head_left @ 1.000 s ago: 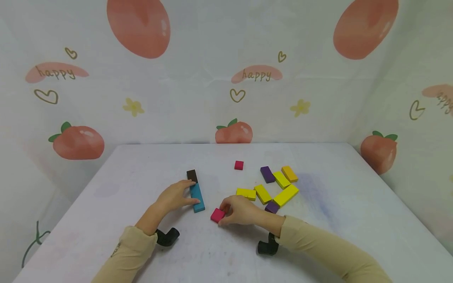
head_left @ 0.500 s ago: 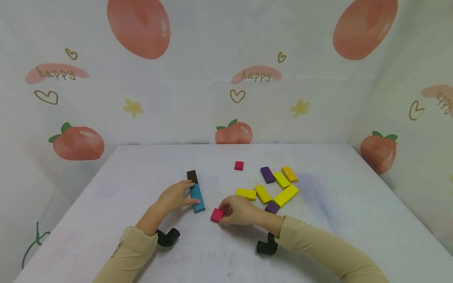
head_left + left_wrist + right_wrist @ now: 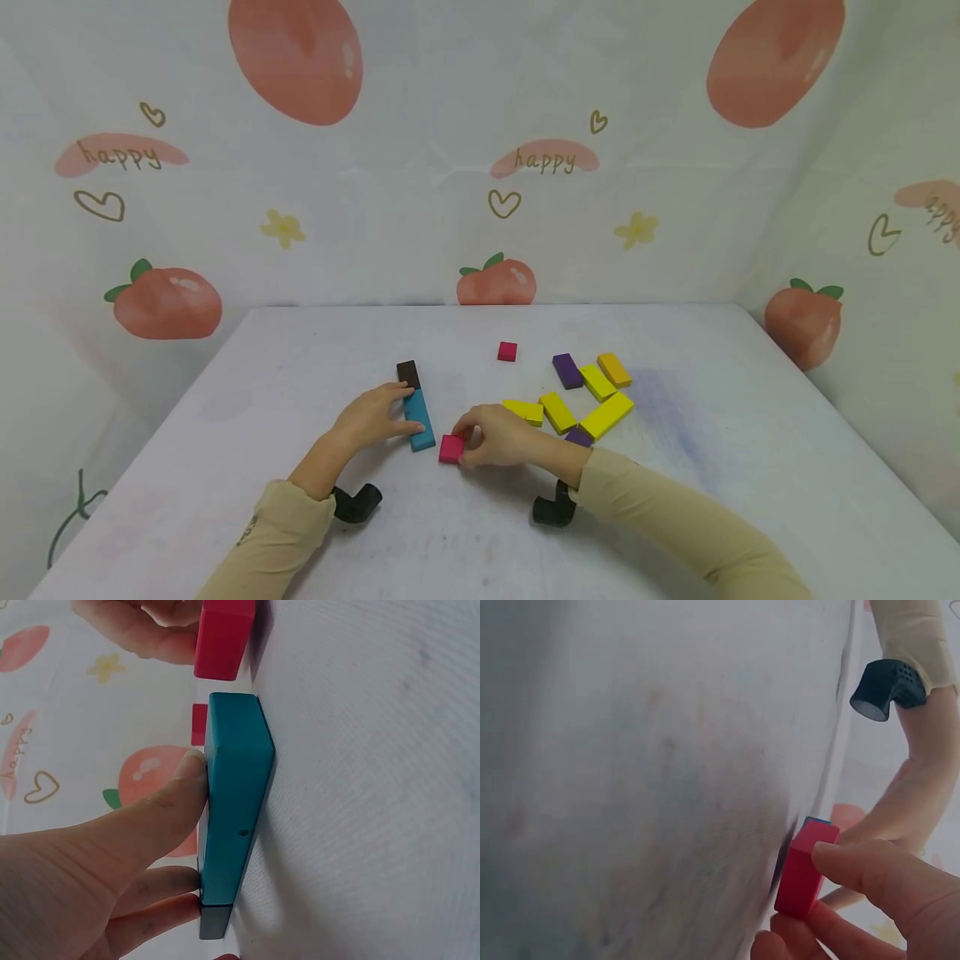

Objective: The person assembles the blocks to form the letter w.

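A long blue block (image 3: 418,419) lies flat on the table, with a short dark brown block (image 3: 408,374) end to end at its far side. My left hand (image 3: 372,417) rests on them from above. In the left wrist view its thumb touches the top of the blue block (image 3: 238,787) near one end, and the other fingertips lie near the seam with the dark block (image 3: 216,921). My right hand (image 3: 495,435) pinches a small red block (image 3: 451,449) between thumb and fingers, just right of the blue block's near end. The right wrist view shows the red block (image 3: 802,874) tilted in the grip.
Another red block (image 3: 507,352) lies farther back. Right of centre are several yellow blocks (image 3: 606,415), an orange-yellow block (image 3: 614,369) and purple blocks (image 3: 567,372), one partly hidden by the right wrist. A printed cloth (image 3: 420,233) hangs behind the table.
My right hand has moved left and slightly away from me with the red block, which is now squarer to view and nearer the blue block. The left hand stays put.
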`<act>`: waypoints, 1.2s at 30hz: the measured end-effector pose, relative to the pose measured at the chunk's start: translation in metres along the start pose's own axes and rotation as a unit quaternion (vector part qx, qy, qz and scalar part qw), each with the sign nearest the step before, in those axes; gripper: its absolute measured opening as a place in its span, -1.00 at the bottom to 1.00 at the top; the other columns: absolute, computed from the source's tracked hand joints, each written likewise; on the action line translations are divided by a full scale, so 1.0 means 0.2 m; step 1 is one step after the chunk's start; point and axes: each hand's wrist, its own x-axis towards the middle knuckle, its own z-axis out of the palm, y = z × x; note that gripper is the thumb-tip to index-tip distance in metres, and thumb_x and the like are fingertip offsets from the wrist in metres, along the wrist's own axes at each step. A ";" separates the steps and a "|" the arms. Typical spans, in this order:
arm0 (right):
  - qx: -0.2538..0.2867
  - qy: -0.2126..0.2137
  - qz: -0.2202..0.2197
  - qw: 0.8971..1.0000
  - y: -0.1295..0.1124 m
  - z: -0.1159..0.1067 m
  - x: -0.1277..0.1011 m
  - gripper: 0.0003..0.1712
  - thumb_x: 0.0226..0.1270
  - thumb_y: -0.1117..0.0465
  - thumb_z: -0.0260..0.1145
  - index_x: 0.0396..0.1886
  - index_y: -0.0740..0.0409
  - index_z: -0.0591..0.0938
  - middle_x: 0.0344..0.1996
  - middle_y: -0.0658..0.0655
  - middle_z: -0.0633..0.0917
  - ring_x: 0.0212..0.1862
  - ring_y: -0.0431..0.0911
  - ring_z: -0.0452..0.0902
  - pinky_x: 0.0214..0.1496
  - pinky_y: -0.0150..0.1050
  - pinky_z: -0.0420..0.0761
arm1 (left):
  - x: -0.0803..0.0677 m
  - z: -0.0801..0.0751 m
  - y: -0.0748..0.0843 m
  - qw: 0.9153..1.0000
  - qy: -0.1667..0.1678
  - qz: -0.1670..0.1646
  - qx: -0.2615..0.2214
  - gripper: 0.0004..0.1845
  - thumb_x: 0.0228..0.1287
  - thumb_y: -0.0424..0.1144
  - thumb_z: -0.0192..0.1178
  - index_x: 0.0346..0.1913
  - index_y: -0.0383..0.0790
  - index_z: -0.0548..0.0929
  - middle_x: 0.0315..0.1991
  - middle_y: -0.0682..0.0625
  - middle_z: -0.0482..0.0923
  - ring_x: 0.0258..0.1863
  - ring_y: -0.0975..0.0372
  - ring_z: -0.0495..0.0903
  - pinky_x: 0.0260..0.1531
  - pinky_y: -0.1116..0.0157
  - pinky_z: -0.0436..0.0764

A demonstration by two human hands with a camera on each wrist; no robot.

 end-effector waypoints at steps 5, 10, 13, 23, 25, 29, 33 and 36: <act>-0.008 -0.010 -0.002 1.000 0.00 0.01 0.02 -0.58 0.06 0.22 0.42 -0.02 0.16 0.64 -0.25 0.06 0.65 -0.34 -0.21 0.47 -0.31 -0.50 0.53 | 0.01 0.00 0.00 1.000 0.000 0.003 -0.002 -0.28 0.08 0.00 0.32 0.24 -0.35 0.43 0.29 -0.30 0.34 0.29 -0.16 0.31 0.24 -0.08 0.37; -0.014 -0.014 -0.004 1.000 -0.01 0.01 0.04 -0.59 0.06 0.23 0.41 -0.02 0.16 0.65 -0.26 0.05 0.65 -0.33 -0.21 0.47 -0.32 -0.51 0.51 | 0.00 0.00 0.00 1.000 0.001 0.001 -0.001 -0.29 0.08 -0.01 0.33 0.23 -0.35 0.43 0.30 -0.29 0.33 0.30 -0.17 0.31 0.23 -0.09 0.38; -0.015 -0.017 -0.005 1.000 -0.01 0.01 0.04 -0.59 0.07 0.24 0.41 -0.02 0.16 0.65 -0.25 0.05 0.66 -0.33 -0.21 0.47 -0.32 -0.52 0.51 | 0.00 0.00 0.00 1.000 0.000 -0.001 -0.001 -0.30 0.08 -0.01 0.32 0.23 -0.35 0.43 0.30 -0.30 0.33 0.30 -0.17 0.30 0.23 -0.09 0.38; -0.015 -0.021 0.002 1.000 -0.02 0.01 0.05 -0.59 0.07 0.25 0.41 -0.02 0.15 0.65 -0.26 0.05 0.65 -0.34 -0.22 0.46 -0.32 -0.52 0.50 | 0.00 0.00 0.00 1.000 0.000 0.005 0.006 -0.29 0.08 -0.01 0.33 0.23 -0.35 0.44 0.30 -0.30 0.33 0.28 -0.17 0.32 0.21 -0.08 0.40; -0.014 -0.021 0.002 1.000 -0.02 0.01 0.05 -0.59 0.07 0.25 0.41 -0.02 0.15 0.65 -0.25 0.05 0.65 -0.34 -0.22 0.46 -0.32 -0.52 0.50 | -0.01 0.00 0.01 1.000 -0.001 0.007 0.010 -0.29 0.07 0.00 0.33 0.23 -0.35 0.44 0.29 -0.30 0.34 0.28 -0.17 0.33 0.20 -0.08 0.41; -0.014 -0.020 0.001 1.000 -0.02 0.01 0.05 -0.59 0.07 0.25 0.41 -0.02 0.15 0.65 -0.24 0.06 0.65 -0.33 -0.22 0.47 -0.32 -0.52 0.50 | -0.01 0.00 0.00 1.000 -0.001 0.011 -0.002 -0.27 0.06 0.05 0.33 0.23 -0.33 0.45 0.30 -0.29 0.34 0.28 -0.17 0.32 0.21 -0.09 0.40; -0.013 -0.021 -0.003 1.000 -0.02 0.01 0.05 -0.59 0.08 0.25 0.40 -0.01 0.16 0.65 -0.23 0.06 0.65 -0.34 -0.24 0.46 -0.32 -0.54 0.50 | 0.02 0.03 -0.06 1.000 0.011 0.025 -0.005 -0.21 0.04 0.21 0.27 0.23 -0.28 0.46 0.28 -0.27 0.36 0.26 -0.16 0.34 0.18 -0.09 0.43; -0.009 -0.023 -0.010 1.000 -0.02 0.00 0.04 -0.57 0.08 0.24 0.41 0.01 0.16 0.63 -0.22 0.08 0.65 -0.35 -0.23 0.46 -0.33 -0.54 0.49 | 0.03 0.04 -0.07 1.000 0.012 0.025 -0.004 -0.19 0.03 0.26 0.25 0.23 -0.26 0.46 0.28 -0.26 0.37 0.26 -0.16 0.35 0.17 -0.09 0.43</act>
